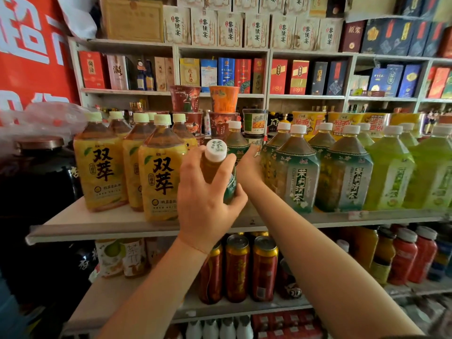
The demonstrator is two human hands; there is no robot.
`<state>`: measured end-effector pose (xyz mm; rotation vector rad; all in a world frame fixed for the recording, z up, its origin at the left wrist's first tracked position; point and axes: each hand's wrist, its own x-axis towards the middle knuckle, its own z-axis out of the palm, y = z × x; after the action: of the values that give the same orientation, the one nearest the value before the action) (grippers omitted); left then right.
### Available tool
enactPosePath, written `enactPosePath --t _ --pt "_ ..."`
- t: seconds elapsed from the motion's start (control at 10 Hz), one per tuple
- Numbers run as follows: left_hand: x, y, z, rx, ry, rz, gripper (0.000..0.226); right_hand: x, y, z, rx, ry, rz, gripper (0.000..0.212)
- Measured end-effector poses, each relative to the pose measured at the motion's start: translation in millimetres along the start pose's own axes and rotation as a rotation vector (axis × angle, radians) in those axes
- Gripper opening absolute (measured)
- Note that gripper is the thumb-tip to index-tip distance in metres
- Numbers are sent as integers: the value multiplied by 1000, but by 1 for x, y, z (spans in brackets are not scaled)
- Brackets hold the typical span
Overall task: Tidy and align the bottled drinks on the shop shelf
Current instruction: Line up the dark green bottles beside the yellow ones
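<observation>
Gripping tilted tea bottle (216, 172) in left hand (205, 199), fingers curled round its shoulder, over shelf (102, 223) front | right hand (250, 165) reaching into the gap, fingers straight, probably clearing room | jasmine bottles (297, 172) lined up right

A white shelf (102, 222) holds big yellow tea bottles (161, 172) on the left and green tea bottles (342, 172) on the right.
</observation>
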<state>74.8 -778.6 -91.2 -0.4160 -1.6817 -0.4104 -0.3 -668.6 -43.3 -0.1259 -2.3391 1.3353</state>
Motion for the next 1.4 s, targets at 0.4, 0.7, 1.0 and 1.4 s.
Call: enactPosePath --t 0.4,0.7,1.0,1.4 --pt "30 3 -12 129 -317 -74 58 -37 20 -10 -11 -39 -181 43" --pt "47 15 -7 278 -472 -172 56 -52 29 -14 -81 -470 -344 107" --pt "49 25 -6 254 -534 -259 62 -102 20 19 119 112 -379 57" --pt "-6 -2 13 -507 -498 -649 72 -59 13 -18 156 -91 -223 93"
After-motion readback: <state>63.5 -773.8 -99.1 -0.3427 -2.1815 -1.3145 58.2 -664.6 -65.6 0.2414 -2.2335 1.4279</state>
